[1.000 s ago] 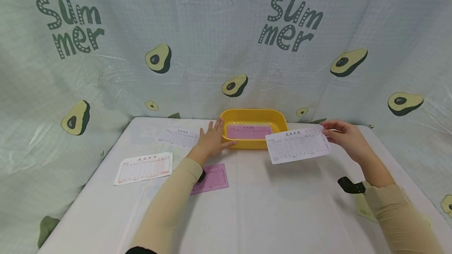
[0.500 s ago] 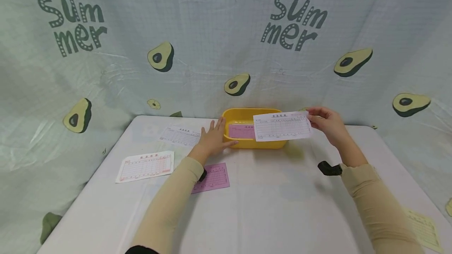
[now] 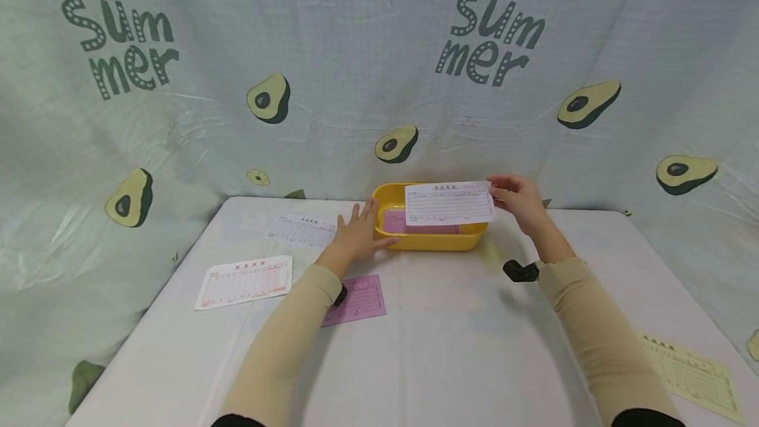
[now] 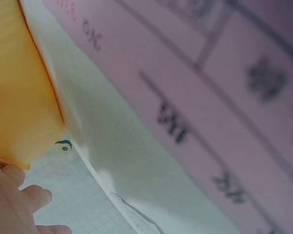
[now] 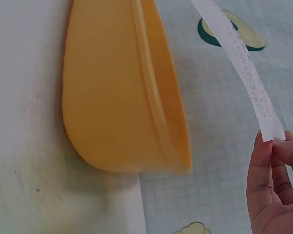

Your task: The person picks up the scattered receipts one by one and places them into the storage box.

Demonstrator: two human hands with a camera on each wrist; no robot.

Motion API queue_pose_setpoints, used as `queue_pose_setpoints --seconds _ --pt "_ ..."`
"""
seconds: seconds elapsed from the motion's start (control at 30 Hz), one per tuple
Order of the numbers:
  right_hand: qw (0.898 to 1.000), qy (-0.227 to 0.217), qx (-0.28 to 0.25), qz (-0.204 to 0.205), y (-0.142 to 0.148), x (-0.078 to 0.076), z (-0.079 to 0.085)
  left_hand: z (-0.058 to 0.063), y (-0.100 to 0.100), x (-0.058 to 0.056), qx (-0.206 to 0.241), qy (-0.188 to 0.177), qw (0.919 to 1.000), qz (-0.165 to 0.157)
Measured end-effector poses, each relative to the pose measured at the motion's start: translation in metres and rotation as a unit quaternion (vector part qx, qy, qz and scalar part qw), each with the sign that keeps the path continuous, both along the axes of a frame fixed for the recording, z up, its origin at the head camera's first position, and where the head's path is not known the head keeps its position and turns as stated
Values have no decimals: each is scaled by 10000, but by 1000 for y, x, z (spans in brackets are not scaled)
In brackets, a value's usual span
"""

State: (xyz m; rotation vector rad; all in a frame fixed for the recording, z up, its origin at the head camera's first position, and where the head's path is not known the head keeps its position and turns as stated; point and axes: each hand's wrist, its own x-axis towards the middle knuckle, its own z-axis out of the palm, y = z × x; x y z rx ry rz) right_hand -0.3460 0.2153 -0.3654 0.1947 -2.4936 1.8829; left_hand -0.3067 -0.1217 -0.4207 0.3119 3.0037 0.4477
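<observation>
The right hand (image 3: 517,201) pinches the white form (image 3: 449,203) by its 3 o'clock edge, holding it just above the yellow tray (image 3: 428,240), while the left hand (image 3: 358,236), fingers spread, rests flat on the worktop (image 3: 450,341) against the tray's 9 o'clock side.
</observation>
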Motion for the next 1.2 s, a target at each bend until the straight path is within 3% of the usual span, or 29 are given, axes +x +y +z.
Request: queue_pose_setpoints --seconds 0.5,0.9,1.2 --pt "9991 -100 -349 -222 -24 -12 -16 -1 0 1 20 -35 10000 -17" --pt "9970 -153 -399 -652 -45 -22 -28 1 1 0 36 -52 10000 -7" --pt "9972 60 410 -616 -56 -22 -32 2 0 1 41 -84 9999 40"
